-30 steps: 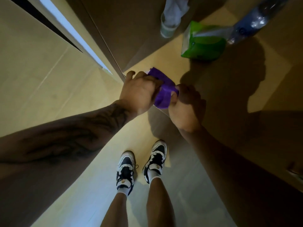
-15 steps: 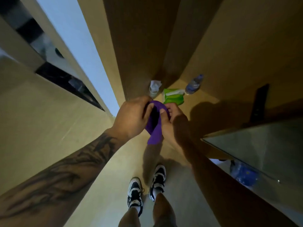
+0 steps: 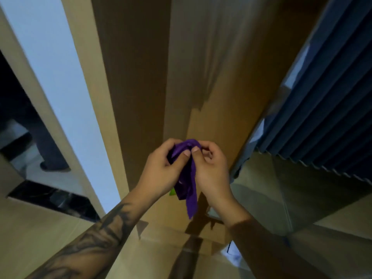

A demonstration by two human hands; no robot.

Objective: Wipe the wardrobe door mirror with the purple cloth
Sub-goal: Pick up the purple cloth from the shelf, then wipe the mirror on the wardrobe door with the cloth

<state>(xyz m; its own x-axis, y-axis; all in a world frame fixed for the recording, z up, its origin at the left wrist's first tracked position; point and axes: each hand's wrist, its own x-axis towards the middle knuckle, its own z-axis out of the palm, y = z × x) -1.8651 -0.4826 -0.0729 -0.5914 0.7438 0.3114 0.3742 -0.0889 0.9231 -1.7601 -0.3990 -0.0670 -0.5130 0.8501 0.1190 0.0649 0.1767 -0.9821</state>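
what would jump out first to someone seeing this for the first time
The purple cloth at the centre, bunched between the left hand and right hand, one end dangling below them. Next, the dark tattoo along the left forearm at lower left. Behind stand tall brown wardrobe panels, with pleated dark blue curtains at right.

cloth (image 3: 187, 178) between hands, curtain (image 3: 322, 101) right

Both forearms reach forward and up, meeting at the middle of the view. The left hand (image 3: 161, 170), on a tattooed forearm, curls its fingers inward with the thumb raised. The right hand (image 3: 211, 168) faces it, thumb tips nearly touching, both pinching the purple cloth (image 3: 188, 178).
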